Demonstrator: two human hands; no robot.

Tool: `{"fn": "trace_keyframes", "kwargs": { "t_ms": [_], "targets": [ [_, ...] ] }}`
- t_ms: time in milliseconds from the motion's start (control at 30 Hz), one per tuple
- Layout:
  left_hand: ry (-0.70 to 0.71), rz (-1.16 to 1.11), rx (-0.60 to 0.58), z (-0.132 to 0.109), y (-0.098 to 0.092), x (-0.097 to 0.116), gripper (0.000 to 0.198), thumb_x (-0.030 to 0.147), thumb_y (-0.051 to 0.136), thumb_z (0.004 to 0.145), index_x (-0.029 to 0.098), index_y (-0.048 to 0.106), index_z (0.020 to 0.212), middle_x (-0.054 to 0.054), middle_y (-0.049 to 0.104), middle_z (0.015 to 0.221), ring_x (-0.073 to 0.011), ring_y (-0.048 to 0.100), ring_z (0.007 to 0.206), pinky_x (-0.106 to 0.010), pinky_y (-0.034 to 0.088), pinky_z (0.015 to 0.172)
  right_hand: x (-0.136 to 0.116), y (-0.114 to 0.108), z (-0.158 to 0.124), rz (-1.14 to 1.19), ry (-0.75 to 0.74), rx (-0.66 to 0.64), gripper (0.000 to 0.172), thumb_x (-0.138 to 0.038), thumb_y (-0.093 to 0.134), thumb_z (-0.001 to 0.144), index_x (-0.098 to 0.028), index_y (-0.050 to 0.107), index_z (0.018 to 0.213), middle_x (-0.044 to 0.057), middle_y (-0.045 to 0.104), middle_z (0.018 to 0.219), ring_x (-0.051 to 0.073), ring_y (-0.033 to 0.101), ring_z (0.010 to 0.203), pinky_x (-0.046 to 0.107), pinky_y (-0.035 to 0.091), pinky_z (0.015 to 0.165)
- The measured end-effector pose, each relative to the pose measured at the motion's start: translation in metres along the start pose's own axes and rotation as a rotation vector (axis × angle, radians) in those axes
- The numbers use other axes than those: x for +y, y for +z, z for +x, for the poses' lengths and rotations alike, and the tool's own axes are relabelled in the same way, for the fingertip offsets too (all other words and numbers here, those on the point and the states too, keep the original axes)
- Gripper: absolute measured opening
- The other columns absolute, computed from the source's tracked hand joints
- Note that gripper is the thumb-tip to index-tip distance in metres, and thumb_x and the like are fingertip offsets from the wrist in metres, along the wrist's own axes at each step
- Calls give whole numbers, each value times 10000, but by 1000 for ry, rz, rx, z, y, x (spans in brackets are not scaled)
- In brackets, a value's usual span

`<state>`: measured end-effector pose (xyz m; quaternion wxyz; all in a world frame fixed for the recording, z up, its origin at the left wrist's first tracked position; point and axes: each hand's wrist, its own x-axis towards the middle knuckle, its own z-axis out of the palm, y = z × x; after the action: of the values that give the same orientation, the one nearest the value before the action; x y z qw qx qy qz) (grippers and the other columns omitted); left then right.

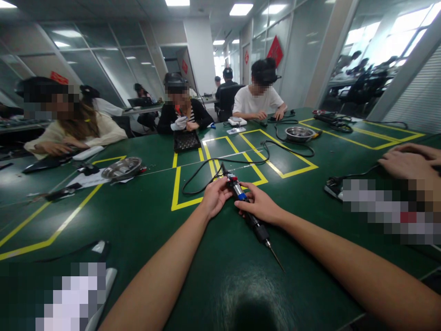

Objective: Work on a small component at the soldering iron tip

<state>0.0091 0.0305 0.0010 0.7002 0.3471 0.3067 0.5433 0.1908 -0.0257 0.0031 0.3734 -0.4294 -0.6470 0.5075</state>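
Note:
An electric screwdriver (255, 224), black with a silver section and a blue band, lies at a slant in front of me, its long thin bit pointing toward me and to the right. My right hand (260, 202) is closed around its middle, near the blue band. At its rear end, by the red part, the curled fingers of my left hand (217, 196) grip it. A black cable (237, 161) runs from that end in loops over the green table (193, 257). The fingertips are partly hidden behind the tool.
Yellow tape outlines (175, 188) mark the table. Metal bowls stand at the left (122, 168) and right (299, 134). A black tray (186, 141) of small parts lies ahead. Several people sit around the table; another person's hands (409, 161) rest at the right.

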Motion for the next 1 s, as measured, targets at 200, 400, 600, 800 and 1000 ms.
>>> {"fn": "trace_keyframes", "kwargs": {
  "t_ms": [200, 400, 600, 800, 1000],
  "targets": [
    [-4, 5, -22, -1, -1, -1, 212, 235, 719, 864, 101, 711, 1029, -132, 757, 1030, -216, 720, 940, -371, 579, 879, -3, 1, -1, 45, 30, -10, 733, -304, 738, 853, -233, 338, 1462, 35, 701, 917, 189, 711, 696, 330, 577, 620],
    [-17, -1, -10, -2, -1, 1, 215, 230, 726, 860, 113, 693, 1037, -122, 754, 1039, -205, 722, 924, -370, 568, 896, -10, 1, -4, 44, 43, -36, 778, -301, 753, 841, -206, 297, 1464, 18, 695, 850, 188, 699, 699, 315, 568, 618],
    [-44, -43, -32, -1, -2, 1, 208, 251, 647, 911, 101, 684, 1050, -160, 752, 1053, -238, 728, 968, -401, 565, 935, -5, 2, -2, 76, 50, -17, 796, -298, 772, 818, -220, 307, 1459, 19, 695, 863, 183, 697, 666, 307, 562, 583],
    [-80, -68, -18, 0, 0, 1, 268, 332, 575, 969, 94, 668, 1050, -170, 750, 1016, -242, 733, 949, -403, 576, 915, -2, 2, 0, 52, 41, -7, 797, -316, 774, 816, -221, 312, 1459, 8, 694, 818, 185, 695, 644, 307, 559, 571],
    [-28, -20, -27, 0, -1, -1, 202, 251, 616, 945, 96, 679, 1058, -158, 748, 1060, -226, 728, 941, -391, 582, 892, -2, 2, 0, 45, 35, -11, 774, -312, 767, 815, -225, 322, 1442, 3, 691, 813, 190, 697, 646, 309, 559, 572]
  ]
}}
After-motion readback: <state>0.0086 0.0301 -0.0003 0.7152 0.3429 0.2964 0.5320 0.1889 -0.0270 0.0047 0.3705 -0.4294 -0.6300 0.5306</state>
